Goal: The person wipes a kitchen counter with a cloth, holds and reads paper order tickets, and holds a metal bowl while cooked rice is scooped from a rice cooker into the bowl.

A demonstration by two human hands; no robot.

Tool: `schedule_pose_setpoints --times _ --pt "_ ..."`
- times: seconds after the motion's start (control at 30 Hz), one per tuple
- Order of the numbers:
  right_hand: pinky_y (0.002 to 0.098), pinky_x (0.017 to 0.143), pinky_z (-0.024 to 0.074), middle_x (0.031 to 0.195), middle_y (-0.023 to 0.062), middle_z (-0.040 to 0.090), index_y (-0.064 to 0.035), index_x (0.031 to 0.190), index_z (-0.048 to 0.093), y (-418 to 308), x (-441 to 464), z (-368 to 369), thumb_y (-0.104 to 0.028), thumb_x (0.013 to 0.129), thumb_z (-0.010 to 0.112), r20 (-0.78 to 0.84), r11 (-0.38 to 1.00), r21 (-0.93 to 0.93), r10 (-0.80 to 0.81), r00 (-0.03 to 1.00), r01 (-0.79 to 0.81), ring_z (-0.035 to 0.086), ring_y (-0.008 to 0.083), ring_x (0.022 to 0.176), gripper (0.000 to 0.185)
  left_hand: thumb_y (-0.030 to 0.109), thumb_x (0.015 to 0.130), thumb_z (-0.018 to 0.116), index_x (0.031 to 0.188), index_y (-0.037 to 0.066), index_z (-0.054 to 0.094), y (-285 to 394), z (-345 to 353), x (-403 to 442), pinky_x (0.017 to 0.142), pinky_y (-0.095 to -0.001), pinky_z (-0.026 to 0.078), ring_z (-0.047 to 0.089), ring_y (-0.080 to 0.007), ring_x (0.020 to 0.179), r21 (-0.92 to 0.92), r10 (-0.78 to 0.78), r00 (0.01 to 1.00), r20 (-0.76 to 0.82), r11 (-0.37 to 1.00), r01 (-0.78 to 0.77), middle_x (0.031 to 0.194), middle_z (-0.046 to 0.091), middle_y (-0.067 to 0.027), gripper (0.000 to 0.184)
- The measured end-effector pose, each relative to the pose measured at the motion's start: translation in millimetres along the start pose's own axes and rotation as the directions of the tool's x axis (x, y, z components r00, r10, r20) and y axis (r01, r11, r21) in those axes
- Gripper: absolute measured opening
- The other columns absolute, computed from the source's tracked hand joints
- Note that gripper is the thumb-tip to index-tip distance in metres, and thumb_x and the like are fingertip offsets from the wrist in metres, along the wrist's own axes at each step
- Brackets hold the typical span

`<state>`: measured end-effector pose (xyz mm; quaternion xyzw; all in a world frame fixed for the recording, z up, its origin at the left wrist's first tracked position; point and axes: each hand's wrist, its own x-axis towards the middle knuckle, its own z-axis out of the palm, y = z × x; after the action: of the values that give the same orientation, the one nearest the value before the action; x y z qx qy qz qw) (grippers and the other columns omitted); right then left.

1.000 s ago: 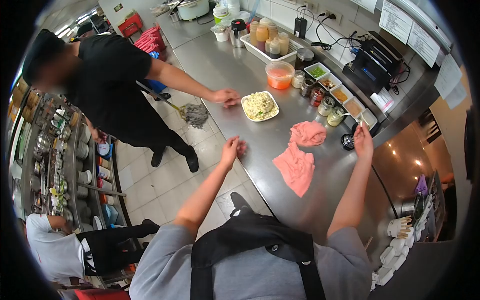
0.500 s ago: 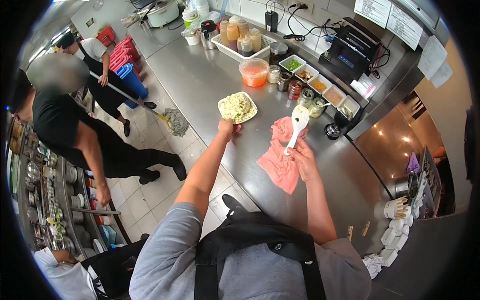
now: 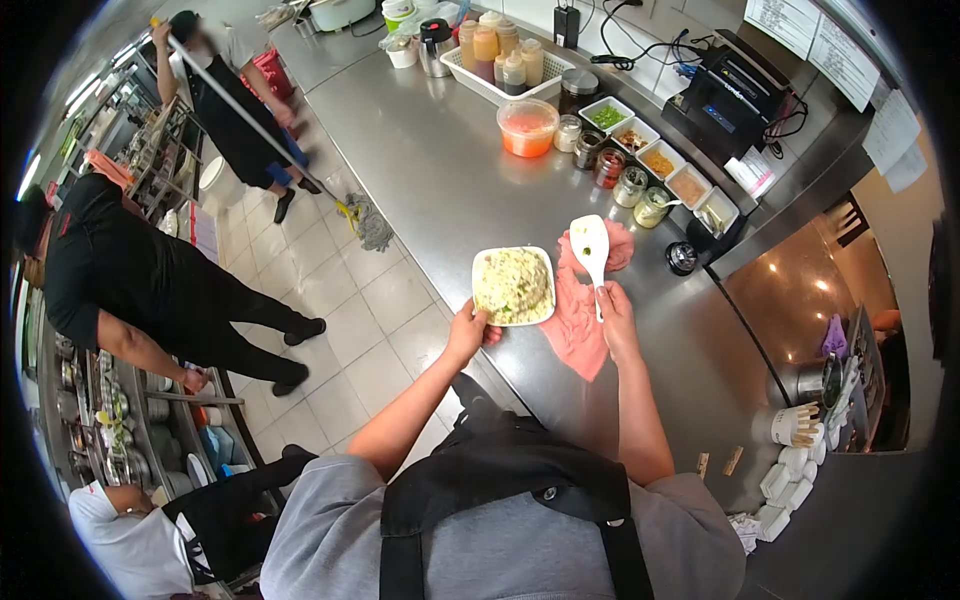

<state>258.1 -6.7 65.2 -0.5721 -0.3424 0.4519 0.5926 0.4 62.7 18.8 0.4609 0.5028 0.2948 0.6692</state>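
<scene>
My left hand [image 3: 470, 332] grips the lower left rim of a white square bowl [image 3: 478, 290] heaped with pale rice flecked with green [image 3: 515, 283]. In my right hand [image 3: 617, 312] is the handle of a white spoon [image 3: 591, 240], its broad end pointing away from me with dark green bits on it. Beneath and beside the spoon, pink cloths [image 3: 577, 330] lie crumpled on the steel counter [image 3: 440, 200], just right of the bowl.
An orange-filled tub [image 3: 527, 128], jars [image 3: 629, 186], small trays [image 3: 689, 186] and a bottle basket [image 3: 500, 92] line the counter's back. A black printer [image 3: 730, 100] stands behind. At left are a person in black [image 3: 140, 260], a person with a mop [image 3: 230, 100] and another crouching person [image 3: 130, 530].
My left hand has gone to the bowl, which has come nearer to me. My right hand has brought the spoon from the trays to above the cloths. The co-workers have shifted.
</scene>
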Motion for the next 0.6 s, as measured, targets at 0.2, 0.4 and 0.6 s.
schedule_pose_setpoints --times 0.2,0.4,0.6 --pt "0.0240 0.057 0.0463 0.083 0.0046 0.062 -0.0016 0.107 0.054 -1 26 -29 -0.009 0.094 0.046 -0.141 0.977 -0.197 -0.105 0.985 0.076 0.057 0.0100 0.064 0.016 0.015 0.097 0.034 0.132 0.002 0.036 -13 1 -30 0.059 -0.0290 0.053 0.062 -0.0165 0.061 -0.025 -0.034 0.995 0.093 0.999 0.037 0.079 0.064 -0.0118 0.037" --pt "0.0306 0.057 0.0496 0.087 0.0114 0.062 -0.0042 0.121 0.054 -29 46 -55 -0.007 0.091 0.050 -0.220 0.686 -0.699 -0.474 0.853 0.201 0.064 0.0200 0.068 0.031 0.018 0.100 0.034 0.139 0.004 0.030 -10 4 -35 0.063 -0.0293 0.054 0.062 -0.0170 0.065 -0.062 -0.026 0.996 0.085 0.998 0.031 0.081 0.064 -0.0115 0.042" --pt "0.0434 0.071 0.0488 0.095 0.0180 0.061 -0.0067 0.120 0.057 33 44 -54 -0.005 0.089 0.049 -0.020 0.315 -0.944 -0.337 0.941 0.093 0.062 0.0341 0.082 0.032 0.017 0.100 0.034 0.140 0.004 0.029 -9 2 -31 0.063 -0.0291 0.053 0.062 -0.0162 0.066 -0.073 0.020 0.994 0.110 0.997 -0.012 0.081 0.063 -0.0110 0.042"
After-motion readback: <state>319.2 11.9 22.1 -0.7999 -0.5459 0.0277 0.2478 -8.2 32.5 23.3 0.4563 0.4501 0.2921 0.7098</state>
